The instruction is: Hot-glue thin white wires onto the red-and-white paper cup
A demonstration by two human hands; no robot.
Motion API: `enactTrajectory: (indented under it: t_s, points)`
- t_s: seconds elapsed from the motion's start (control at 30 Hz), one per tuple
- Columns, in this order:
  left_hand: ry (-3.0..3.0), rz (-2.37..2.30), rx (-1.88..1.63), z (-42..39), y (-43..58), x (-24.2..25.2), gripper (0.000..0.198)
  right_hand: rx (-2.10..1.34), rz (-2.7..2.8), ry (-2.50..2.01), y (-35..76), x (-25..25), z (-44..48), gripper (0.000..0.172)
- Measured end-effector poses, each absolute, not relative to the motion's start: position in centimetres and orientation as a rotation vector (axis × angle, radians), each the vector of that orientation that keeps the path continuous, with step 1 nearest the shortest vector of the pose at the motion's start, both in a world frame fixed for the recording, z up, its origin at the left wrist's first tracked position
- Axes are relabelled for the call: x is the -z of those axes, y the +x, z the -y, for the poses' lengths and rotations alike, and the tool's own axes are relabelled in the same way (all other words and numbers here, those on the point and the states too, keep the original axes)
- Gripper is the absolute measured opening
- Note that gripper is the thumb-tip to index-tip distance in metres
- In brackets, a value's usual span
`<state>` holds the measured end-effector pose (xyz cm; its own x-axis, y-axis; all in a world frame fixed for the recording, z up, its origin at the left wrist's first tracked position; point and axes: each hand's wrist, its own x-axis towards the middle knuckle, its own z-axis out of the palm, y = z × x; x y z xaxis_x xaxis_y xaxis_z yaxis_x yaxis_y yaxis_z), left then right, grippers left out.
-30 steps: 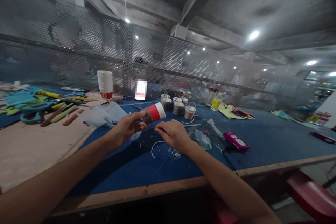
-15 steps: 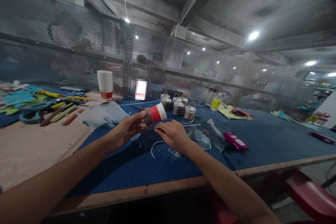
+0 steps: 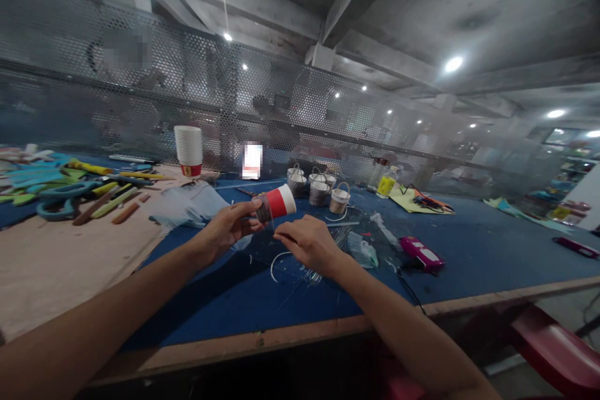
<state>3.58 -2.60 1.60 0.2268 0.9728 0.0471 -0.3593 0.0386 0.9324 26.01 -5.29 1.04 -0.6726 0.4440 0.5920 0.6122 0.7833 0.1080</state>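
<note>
While bare worktop [image 3: 225, 300] is seen between the left hand [image 3: 225, 230] and near edge [image 3: 290, 332], a tilted cup [image 3: 277, 202] is gripped by that hand, beside the curled right hand [image 3: 309, 239], whose hold cannot be told

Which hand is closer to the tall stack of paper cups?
Left. The left hand, holding a cup, is in front of the stack and slightly right; the right hand is farther right.
</note>
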Motion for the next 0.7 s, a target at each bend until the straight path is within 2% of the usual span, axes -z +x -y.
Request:
enactTrajectory:
  t_s: [0.7]
  points:
    - [0.995,-0.734,-1.123,3.1,3.49,-1.83,0.03,0.438,2.435,-0.864,26.26,-0.91,4.82,0.022]
